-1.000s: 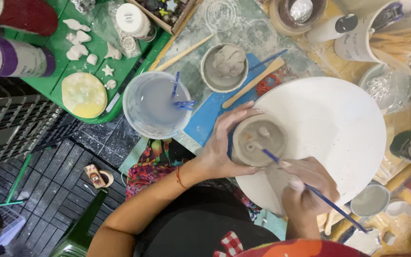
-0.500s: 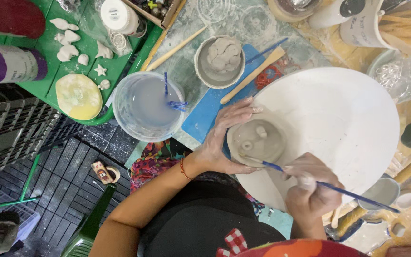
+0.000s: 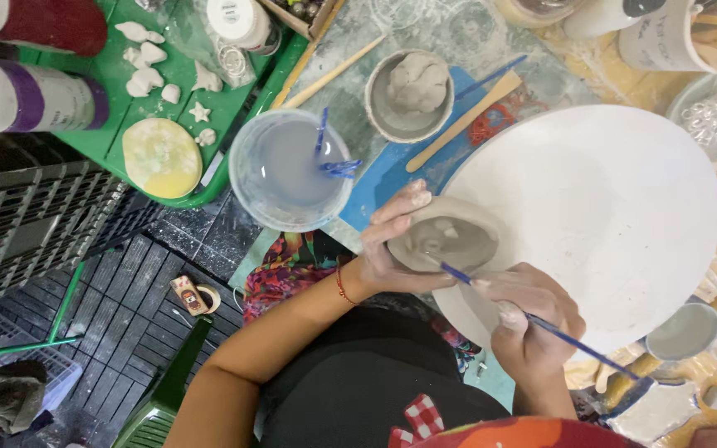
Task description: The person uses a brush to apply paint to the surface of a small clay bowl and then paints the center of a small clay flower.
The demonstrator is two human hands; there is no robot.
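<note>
Head view: my left hand [image 3: 392, 241] cups the soft, easily dented grey clay bowl [image 3: 450, 241] by its outer wall; right hand [image 3: 529, 319] pinches a thin blue brush [image 3: 541, 322].

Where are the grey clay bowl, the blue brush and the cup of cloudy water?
grey clay bowl [image 3: 450, 242], head view, on its inner hollow.
blue brush [image 3: 574, 342], head view, on its thin handle.
cup of cloudy water [image 3: 284, 170], head view, on the water surface.

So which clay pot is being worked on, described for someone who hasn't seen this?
Start at the big round white board. At its left edge, the left hand cups a small grey clay pot. Unlike the lump-filled grey bowl above, a thin blue brush reaches inside it.
</note>
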